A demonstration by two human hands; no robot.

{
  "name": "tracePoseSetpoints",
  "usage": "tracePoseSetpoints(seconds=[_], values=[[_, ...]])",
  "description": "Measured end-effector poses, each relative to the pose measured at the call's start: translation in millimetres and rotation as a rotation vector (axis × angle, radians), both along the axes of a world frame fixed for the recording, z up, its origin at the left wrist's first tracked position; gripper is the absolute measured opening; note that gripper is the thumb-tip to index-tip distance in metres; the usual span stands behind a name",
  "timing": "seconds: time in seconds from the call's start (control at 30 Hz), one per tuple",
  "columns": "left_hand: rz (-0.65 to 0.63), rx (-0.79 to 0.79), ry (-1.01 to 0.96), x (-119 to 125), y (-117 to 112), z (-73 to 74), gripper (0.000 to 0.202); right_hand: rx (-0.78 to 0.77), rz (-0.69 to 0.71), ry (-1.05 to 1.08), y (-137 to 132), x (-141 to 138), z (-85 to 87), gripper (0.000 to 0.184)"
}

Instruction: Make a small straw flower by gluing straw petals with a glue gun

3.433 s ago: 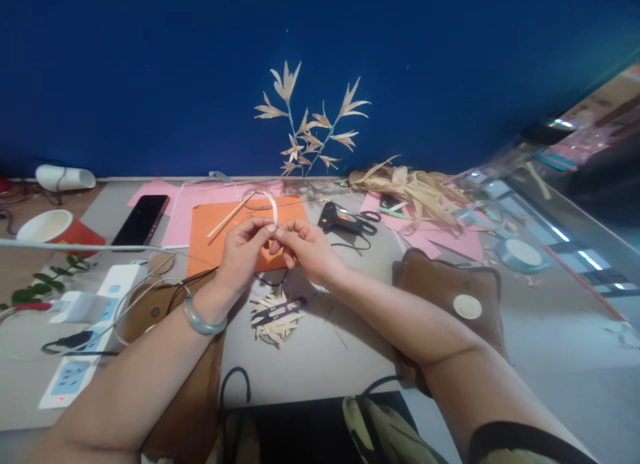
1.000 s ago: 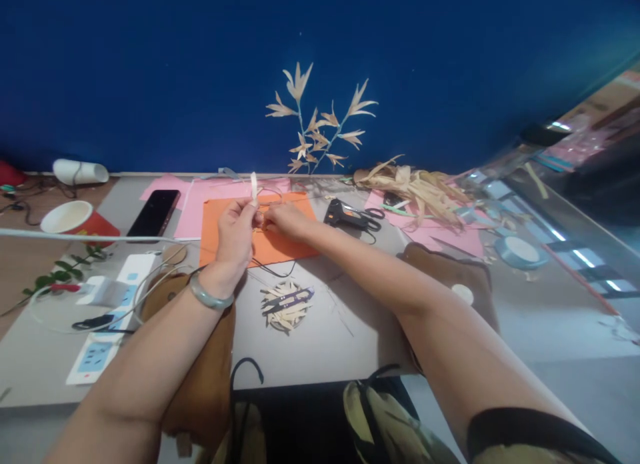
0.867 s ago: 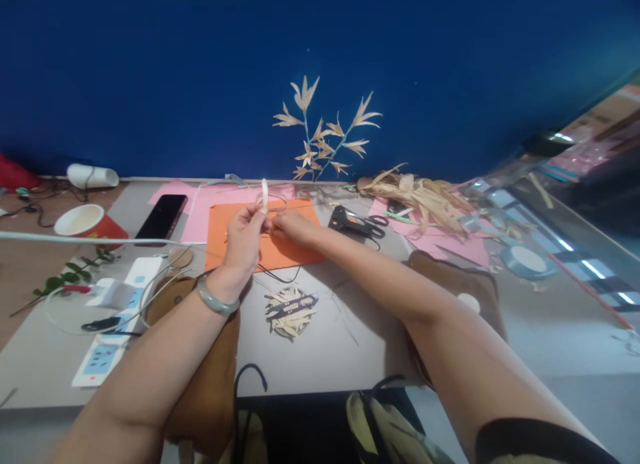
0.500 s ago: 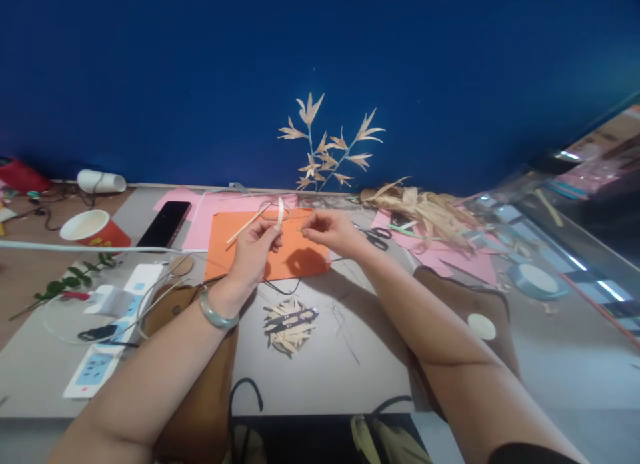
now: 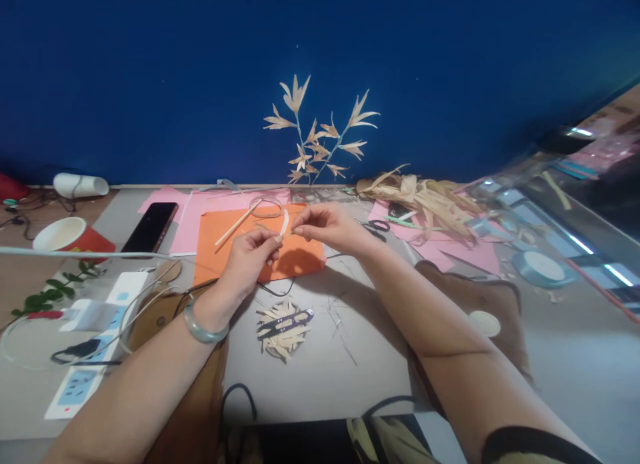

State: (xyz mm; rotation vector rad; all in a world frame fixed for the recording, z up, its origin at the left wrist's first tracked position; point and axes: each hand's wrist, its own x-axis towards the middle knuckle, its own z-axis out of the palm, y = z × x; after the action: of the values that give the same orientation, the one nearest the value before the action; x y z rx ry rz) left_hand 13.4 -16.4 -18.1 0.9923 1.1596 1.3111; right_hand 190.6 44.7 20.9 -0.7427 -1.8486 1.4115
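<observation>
While the left hand [image 5: 250, 254] pinched a pale strip [image 5: 285, 221] above the orange paper [image 5: 215, 251], the right hand [image 5: 334, 227] hung across a slim gap, its pinch nearly closed; whether it held anything could not be told. Nearer than both hands, snips [image 5: 291, 321] lay on scraps [image 5: 283, 351], and table [image 5: 320, 377] spread from these to its near edge.
</observation>
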Motion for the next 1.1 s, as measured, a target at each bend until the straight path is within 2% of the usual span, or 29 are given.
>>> tracePoseSetpoints(seconds=[0.27, 0.43, 0.6, 0.87, 1.1], values=[[-0.014, -0.030, 0.008, 3, -3, 4.0, 0.022, 0.116, -0.042, -0.038, -4, 2, 7.4, 0.004], [-0.067, -0.061, 0.010, 5, -5, 5.5, 0.023, 0.188, -0.019, -0.013, -6, 2, 5.8, 0.024], [-0.087, -0.077, 0.017, 7, -7, 9.5, 0.023, 0.318, 0.019, -0.060, -7, 2, 4.3, 0.031], [-0.100, -0.139, -0.027, 8, -8, 9.4, 0.026, 0.363, 0.088, -0.073, -6, 4, 5.5, 0.030], [-0.138, -0.122, -0.055, 7, -8, 4.3, 0.026, 0.385, 0.111, -0.083, -5, 5, 5.0, 0.027]])
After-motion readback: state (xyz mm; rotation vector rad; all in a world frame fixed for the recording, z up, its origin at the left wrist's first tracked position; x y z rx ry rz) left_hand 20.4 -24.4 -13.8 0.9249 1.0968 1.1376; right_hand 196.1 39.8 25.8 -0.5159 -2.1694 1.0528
